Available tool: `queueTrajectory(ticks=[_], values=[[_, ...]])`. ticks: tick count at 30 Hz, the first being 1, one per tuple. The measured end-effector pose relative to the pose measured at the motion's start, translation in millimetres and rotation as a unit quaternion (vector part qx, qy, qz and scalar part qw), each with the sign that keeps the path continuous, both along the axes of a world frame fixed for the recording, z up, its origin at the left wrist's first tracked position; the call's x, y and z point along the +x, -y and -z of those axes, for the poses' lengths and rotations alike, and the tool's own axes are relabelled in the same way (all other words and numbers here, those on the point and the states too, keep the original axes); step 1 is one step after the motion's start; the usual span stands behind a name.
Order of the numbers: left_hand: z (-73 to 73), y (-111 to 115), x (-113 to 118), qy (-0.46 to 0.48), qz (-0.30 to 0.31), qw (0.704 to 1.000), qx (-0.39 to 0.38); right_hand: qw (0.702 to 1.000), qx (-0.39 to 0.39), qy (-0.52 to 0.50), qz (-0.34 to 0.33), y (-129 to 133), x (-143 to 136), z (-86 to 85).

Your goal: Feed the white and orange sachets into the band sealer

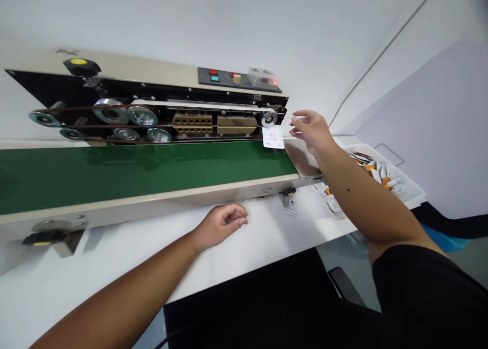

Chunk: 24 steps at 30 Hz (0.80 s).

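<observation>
Small white flat packet with pale red print [273, 137]: at the right end of the cream-and-black machine with silver pulleys [152, 69], hanging just below the end pulley, over the back right part of the green conveyor belt [152, 173]. Its top edge seems caught in the machine's bands, which would explain why it hangs there with no hand on it; contact itself too small to confirm.

Right hand [312, 130]: just right of the packet, not touching; fingers bent, thumb side apart from the rest, nothing seen in the grip. Probably at that height because the band entry is level with it. Left hand [221, 226]: loosely curled, palm side partly hidden, no item visible; near the conveyor's front edge, above the white counter [259, 244], seemingly just idle.

Containers: white plastic tray [418, 195] at the counter's right end, beyond the right forearm, holds a loose heap of white and orange packets, several tilted over each other; forearm hides part of it. Probably set at that end to be within the right hand's reach. More white packets [333, 204] by the tray's front left side; can't tell if they have their own container. Another pale packet [288, 207] lies on the counter under the black knob [288, 191], near the conveyor's front right corner.
</observation>
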<state>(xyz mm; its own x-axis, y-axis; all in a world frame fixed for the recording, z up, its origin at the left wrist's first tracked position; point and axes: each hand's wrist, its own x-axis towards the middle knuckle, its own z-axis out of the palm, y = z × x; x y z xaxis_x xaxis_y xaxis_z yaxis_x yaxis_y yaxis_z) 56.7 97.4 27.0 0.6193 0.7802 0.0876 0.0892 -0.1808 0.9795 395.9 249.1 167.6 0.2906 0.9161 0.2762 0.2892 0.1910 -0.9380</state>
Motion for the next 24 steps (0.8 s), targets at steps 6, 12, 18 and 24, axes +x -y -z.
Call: queueTrajectory(ticks=[6,12,18,24], values=[[0.2,-1,-1,0.002,0.001,1.000,0.000,0.956,0.239,0.128,0.109,96,-2,20.0],[-1.0,-1,1,0.001,0.005,1.000,0.006,0.939,0.107,0.327,-0.018,206,-13,116.8],[-1.5,-2,1,-0.010,-0.004,1.000,0.016,0.947,-0.058,0.317,0.000,213,-10,175.5],[-1.8,-2,1,-0.017,0.001,1.000,0.021,0.924,-0.092,0.371,-0.015,205,-11,169.4]])
